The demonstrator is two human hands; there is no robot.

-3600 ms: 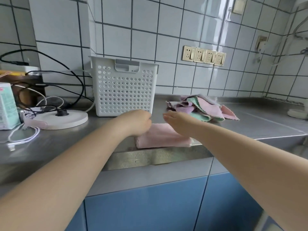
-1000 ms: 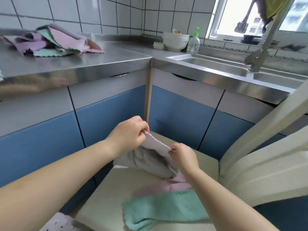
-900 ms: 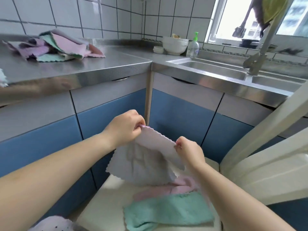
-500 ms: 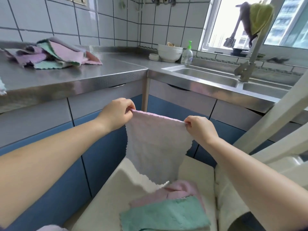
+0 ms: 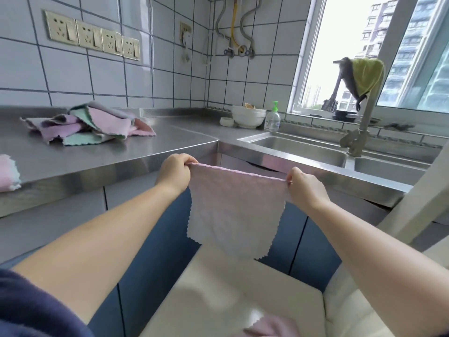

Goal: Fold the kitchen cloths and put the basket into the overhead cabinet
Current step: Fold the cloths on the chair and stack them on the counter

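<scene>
Head view: lifted clear of the chair seat [image 5: 243,300] since a second ago and stretched flat, the pale pink cloth [image 5: 233,207] hangs between left hand [image 5: 175,171] and right hand [image 5: 306,188], fingers [image 5: 188,164] of each pinched on a top corner (ready for folding, probably). Up and left of the fingers, unfolded cloth pile [image 5: 90,124] on the table [image 5: 136,149]. Beyond the right fingers, sink [image 5: 298,148], contents unseen. Basket out of view.

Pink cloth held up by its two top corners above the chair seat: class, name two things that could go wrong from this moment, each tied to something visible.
1. The left hand and right hand only pinch the pink cloth at its corners; a slip could drop it onto the chair seat.
2. The unfolded cloth pile on the steel countertop occupies folding space; laying the cloth near the edge could let it slide off.
</scene>
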